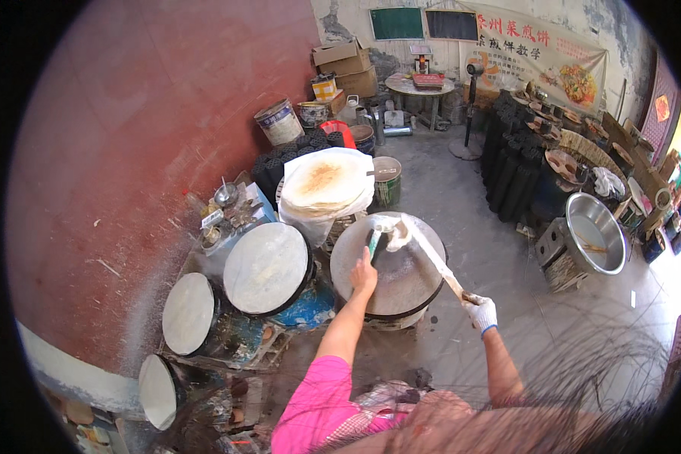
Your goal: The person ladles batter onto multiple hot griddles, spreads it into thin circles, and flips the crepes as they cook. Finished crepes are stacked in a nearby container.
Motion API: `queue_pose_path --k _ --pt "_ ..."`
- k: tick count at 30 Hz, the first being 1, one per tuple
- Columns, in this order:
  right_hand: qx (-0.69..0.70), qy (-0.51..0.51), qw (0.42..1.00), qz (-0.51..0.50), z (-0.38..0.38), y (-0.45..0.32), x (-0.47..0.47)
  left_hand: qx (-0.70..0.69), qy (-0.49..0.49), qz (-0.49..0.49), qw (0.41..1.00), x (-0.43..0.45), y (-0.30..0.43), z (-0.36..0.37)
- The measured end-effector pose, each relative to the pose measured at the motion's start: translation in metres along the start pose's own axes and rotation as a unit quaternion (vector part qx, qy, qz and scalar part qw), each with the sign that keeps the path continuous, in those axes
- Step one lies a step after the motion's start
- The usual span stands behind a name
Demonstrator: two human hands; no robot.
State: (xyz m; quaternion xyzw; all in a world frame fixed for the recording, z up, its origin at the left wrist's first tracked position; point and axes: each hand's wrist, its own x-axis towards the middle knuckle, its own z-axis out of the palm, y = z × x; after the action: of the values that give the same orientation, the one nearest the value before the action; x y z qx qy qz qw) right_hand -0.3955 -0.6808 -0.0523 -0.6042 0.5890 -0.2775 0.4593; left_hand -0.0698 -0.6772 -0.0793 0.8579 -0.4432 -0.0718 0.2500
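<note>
A large round griddle (408, 278) stands in front of me, its surface greyish with a darker patch near the middle. My left hand (364, 277), bare, grips the green handle of a scraper (374, 244) over the griddle's far part. My right hand (480, 311), in a white knit glove, holds a long, pale-coated wooden stick (431, 252) that reaches across the griddle's right side to its far edge. A lump of pale dough or batter (399, 236) hangs where the two tools meet. Beyond the griddle lies a stack of thin flatbreads (324, 180) on white sheeting.
Several more round griddles, one of them large and pale (267, 268), line the left side. A bucket (387, 179) stands behind the flatbreads. At the right are a metal basin (596, 234) and stacked coal briquettes (513, 176); a pedestal fan (470, 108) stands farther back.
</note>
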Motion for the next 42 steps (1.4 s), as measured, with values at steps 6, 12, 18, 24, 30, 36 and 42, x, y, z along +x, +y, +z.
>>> queue_pose_path --k 6,12,18,24,30,36,42 --pt "-0.135 0.046 0.988 -0.062 0.087 0.012 0.039 -0.129 0.035 -0.019 0.991 0.020 0.002 -0.024" --pt "0.017 0.027 0.998 -0.058 0.123 -0.002 0.053 -0.378 0.048 0.037 0.924 0.023 -0.042 -0.089" --pt "-0.211 -0.034 0.973 -0.085 0.086 -0.084 0.045 -0.447 -0.126 -0.158 0.872 -0.126 -0.113 -0.091" --pt "-0.022 -0.018 0.997 -0.075 0.157 -0.012 0.037 -0.451 -0.112 -0.204 0.861 -0.204 -0.134 -0.115" --pt "0.023 -0.023 0.997 0.065 0.083 -0.059 0.036 -0.467 -0.112 -0.216 0.850 -0.205 -0.144 -0.117" --pt "0.070 -0.109 0.991 -0.015 0.153 -0.022 0.060 -0.464 -0.118 -0.258 0.839 -0.205 -0.134 -0.111" --pt "0.082 -0.114 0.988 0.057 0.091 -0.044 0.073 -0.466 -0.101 -0.302 0.826 -0.211 -0.128 -0.112"
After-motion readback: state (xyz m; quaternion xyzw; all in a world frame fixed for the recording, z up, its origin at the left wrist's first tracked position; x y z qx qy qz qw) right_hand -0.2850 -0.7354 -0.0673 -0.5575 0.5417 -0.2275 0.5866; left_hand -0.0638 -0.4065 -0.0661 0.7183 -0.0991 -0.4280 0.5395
